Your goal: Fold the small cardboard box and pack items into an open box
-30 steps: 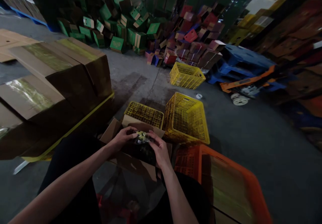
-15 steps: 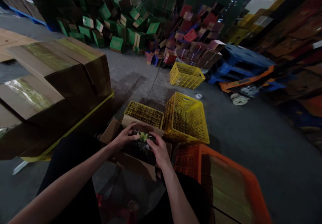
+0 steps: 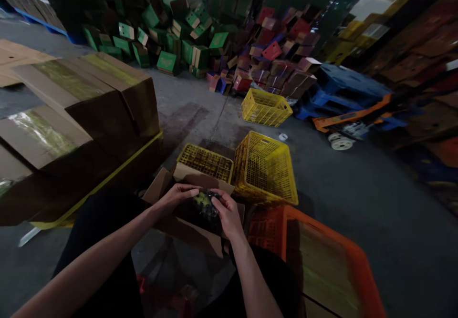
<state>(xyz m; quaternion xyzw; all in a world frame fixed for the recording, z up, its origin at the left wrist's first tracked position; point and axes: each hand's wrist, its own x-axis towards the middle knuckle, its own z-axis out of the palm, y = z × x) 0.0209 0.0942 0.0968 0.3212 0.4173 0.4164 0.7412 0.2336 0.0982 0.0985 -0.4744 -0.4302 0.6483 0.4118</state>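
Over an open cardboard box (image 3: 196,238), both hands grip a small clear plastic pack with green and dark contents (image 3: 204,202); its exact kind is too dim to make out. My left hand (image 3: 180,196) pinches the pack's left edge between thumb and fingers. On the other side, my right hand (image 3: 226,209) has its thumb and fingers closed on the right edge. Dark shiny material lies below the pack inside the box, mostly in shadow. The box's flaps stand folded outwards.
Beyond the box sit an upturned yellow crate (image 3: 206,161) and an upright yellow crate (image 3: 266,168). An orange crate (image 3: 343,241) holding a taped carton is at my right. Taped cartons (image 3: 107,84) stand at left. A pallet jack (image 3: 352,120) is farther right.
The pack has tilted, showing more of its green and dark face. My left fingers have shifted slightly along its edge, and the right hand has barely moved.
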